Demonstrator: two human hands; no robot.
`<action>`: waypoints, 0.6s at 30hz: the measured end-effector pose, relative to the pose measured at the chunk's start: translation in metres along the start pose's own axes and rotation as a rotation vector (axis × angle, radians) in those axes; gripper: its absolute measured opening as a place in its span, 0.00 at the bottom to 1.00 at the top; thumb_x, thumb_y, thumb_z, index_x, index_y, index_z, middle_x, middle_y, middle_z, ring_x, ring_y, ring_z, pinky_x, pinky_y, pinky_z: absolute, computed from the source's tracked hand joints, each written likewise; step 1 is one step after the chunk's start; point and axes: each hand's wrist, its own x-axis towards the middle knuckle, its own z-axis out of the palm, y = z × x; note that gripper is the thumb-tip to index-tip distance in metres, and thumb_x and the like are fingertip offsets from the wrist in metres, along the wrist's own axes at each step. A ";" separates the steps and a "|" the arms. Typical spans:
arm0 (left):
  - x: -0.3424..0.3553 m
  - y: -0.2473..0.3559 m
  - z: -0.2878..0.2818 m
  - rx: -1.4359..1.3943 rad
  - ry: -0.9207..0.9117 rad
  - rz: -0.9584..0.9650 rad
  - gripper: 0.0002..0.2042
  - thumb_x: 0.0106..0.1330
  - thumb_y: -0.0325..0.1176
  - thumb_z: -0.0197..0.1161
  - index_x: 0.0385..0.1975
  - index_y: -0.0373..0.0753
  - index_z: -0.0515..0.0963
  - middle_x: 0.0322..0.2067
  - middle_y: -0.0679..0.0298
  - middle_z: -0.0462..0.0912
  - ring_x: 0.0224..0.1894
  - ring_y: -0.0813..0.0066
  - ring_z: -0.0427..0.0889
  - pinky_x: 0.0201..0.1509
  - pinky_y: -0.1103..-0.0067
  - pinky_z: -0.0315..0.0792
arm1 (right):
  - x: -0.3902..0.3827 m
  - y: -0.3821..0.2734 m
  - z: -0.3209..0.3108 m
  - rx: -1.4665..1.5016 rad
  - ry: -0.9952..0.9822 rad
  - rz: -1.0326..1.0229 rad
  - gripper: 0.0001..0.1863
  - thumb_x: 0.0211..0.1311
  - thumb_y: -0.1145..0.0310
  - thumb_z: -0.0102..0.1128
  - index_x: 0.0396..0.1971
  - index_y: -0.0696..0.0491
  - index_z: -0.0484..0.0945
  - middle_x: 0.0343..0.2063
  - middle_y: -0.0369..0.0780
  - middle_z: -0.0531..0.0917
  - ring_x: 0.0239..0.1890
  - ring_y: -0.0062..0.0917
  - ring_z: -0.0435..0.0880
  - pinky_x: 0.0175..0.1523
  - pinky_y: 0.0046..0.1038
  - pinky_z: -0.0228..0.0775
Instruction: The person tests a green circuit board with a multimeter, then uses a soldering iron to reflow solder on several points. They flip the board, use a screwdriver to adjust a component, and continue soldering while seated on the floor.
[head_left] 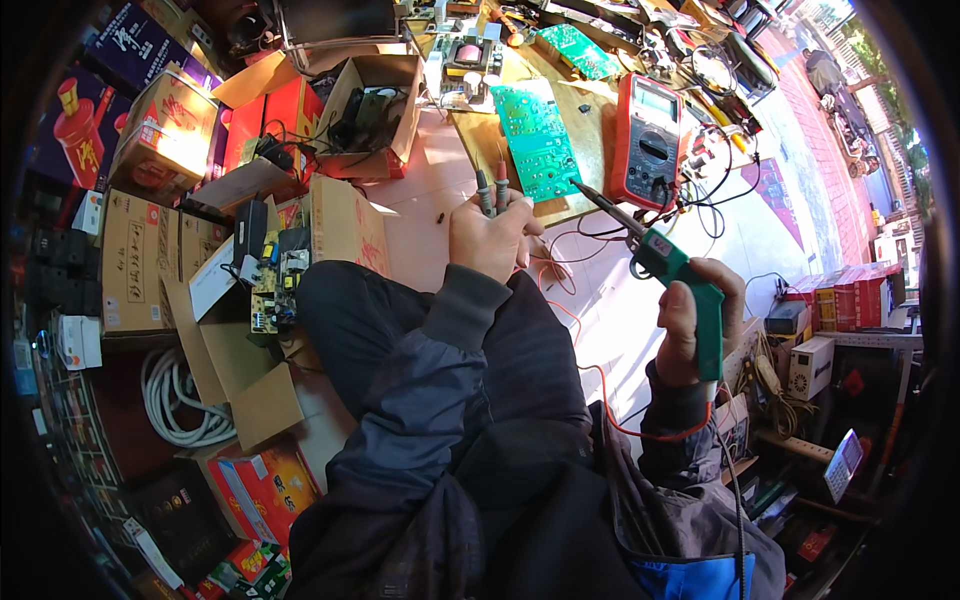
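Note:
My left hand (pixel 487 235) is closed around a pair of multimeter probes (pixel 502 188), one dark and one reddish, their tips pointing up and away from me. In my right hand (pixel 690 318) is a green pistol-shaped soldering gun (pixel 690 285). Its thin tip reaches the near right part of a green circuit board (pixel 535 135), though I cannot tell whether it touches. The board lies solder side up on a wooden board (pixel 580 110). Just right of it rests a red and black multimeter (pixel 648 145). A red lead (pixel 590 367) loops between my hands and passes below my right wrist.
Another green circuit board (pixel 580 52) and a transformer assembly (pixel 466 60) sit at the back among tools and wires. Open cardboard boxes (pixel 375 110) and stacked cartons (pixel 140 260) crowd the left. A populated circuit board (pixel 280 280) leans by my left knee. Coiled white cable (pixel 180 400) lies lower left.

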 end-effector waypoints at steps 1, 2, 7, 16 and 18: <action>0.000 -0.001 0.000 0.015 -0.002 0.002 0.08 0.68 0.28 0.63 0.30 0.30 0.79 0.24 0.53 0.85 0.11 0.78 0.73 0.15 0.80 0.65 | -0.002 0.002 0.000 -0.079 0.003 -0.057 0.17 0.64 0.71 0.68 0.51 0.56 0.77 0.43 0.38 0.79 0.40 0.20 0.80 0.45 0.21 0.72; 0.000 -0.001 -0.001 0.018 -0.008 0.004 0.08 0.70 0.29 0.63 0.31 0.30 0.80 0.24 0.53 0.85 0.12 0.78 0.73 0.15 0.81 0.65 | -0.003 0.003 0.000 -0.047 0.020 -0.028 0.17 0.63 0.72 0.68 0.50 0.56 0.77 0.43 0.38 0.79 0.40 0.19 0.79 0.46 0.20 0.72; 0.007 0.004 -0.008 -0.092 -0.028 -0.077 0.09 0.68 0.31 0.64 0.33 0.30 0.80 0.24 0.55 0.85 0.12 0.79 0.72 0.14 0.82 0.61 | -0.002 0.000 -0.002 0.247 0.101 0.142 0.17 0.64 0.70 0.65 0.49 0.55 0.72 0.27 0.35 0.75 0.22 0.14 0.70 0.28 0.18 0.61; -0.004 0.010 0.003 -0.111 0.006 -0.138 0.13 0.70 0.37 0.65 0.39 0.30 0.77 0.33 0.48 0.87 0.14 0.78 0.74 0.13 0.82 0.58 | -0.007 0.003 -0.006 0.378 0.099 0.150 0.19 0.66 0.69 0.63 0.53 0.57 0.70 0.34 0.40 0.75 0.21 0.17 0.71 0.24 0.19 0.64; -0.003 0.010 0.004 -0.171 -0.046 -0.197 0.13 0.71 0.37 0.63 0.43 0.33 0.74 0.38 0.46 0.87 0.15 0.77 0.73 0.15 0.82 0.60 | -0.009 0.005 -0.006 0.402 0.114 0.166 0.20 0.65 0.69 0.64 0.54 0.57 0.71 0.38 0.41 0.74 0.21 0.18 0.72 0.25 0.19 0.65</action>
